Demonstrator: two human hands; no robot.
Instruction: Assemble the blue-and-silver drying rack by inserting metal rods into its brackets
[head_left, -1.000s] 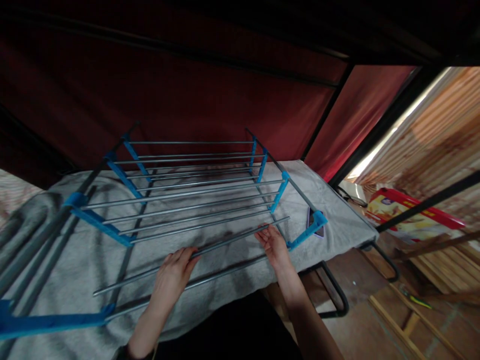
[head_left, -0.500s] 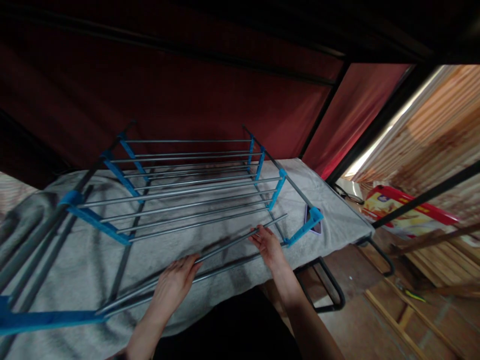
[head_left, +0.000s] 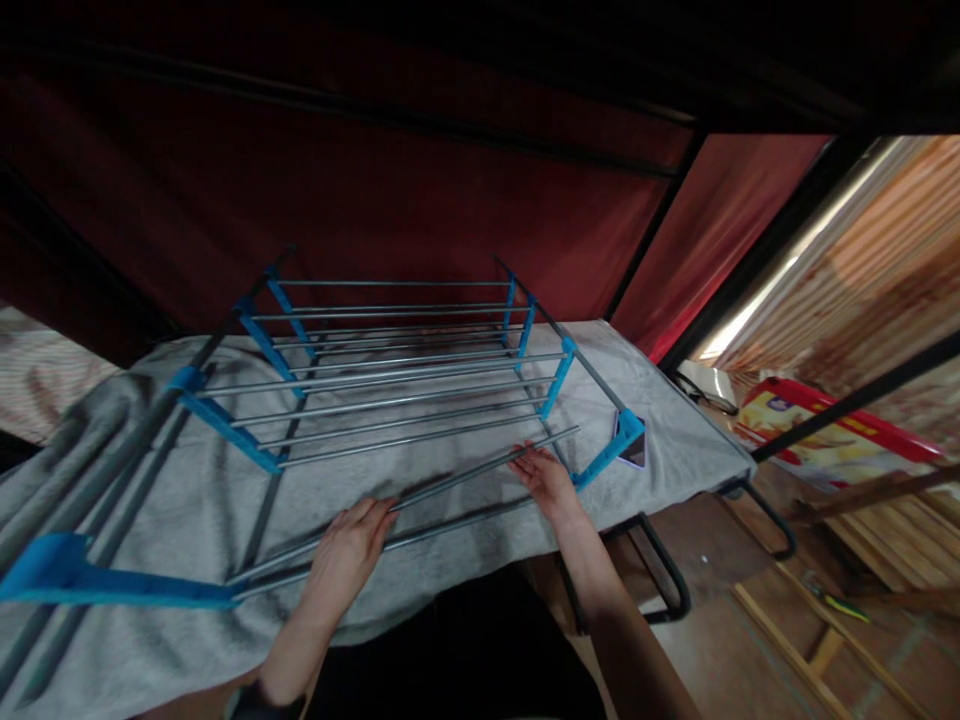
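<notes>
A rack of grey metal tubes and blue plastic brackets lies on a grey blanket point(head_left: 450, 545). My left hand point(head_left: 346, 555) is closed over a loose-ended metal rod point(head_left: 457, 478) near its middle. Closer to that rod's right end, my right hand point(head_left: 551, 482) grips it with the fingertips. The rod's left end meets the front left blue bracket point(head_left: 150, 586); whether it is seated there I cannot tell. Its right tip is free in the air, apart from the front right blue bracket point(head_left: 611, 452). A second rod point(head_left: 457, 525) runs below, between the two front brackets.
A phone-like dark object point(head_left: 637, 455) lies beside the right bracket. Dark red fabric point(head_left: 420, 200) hangs behind the rack. Black bent tubing point(head_left: 679, 585) juts out at the blanket's right edge. A red and yellow box point(head_left: 832, 430) and wooden frame point(head_left: 795, 635) are at the right.
The view has shifted slightly, so the rack's left side sits further right in the picture. Both hands keep hold of the rod, which is still free at its right tip.
</notes>
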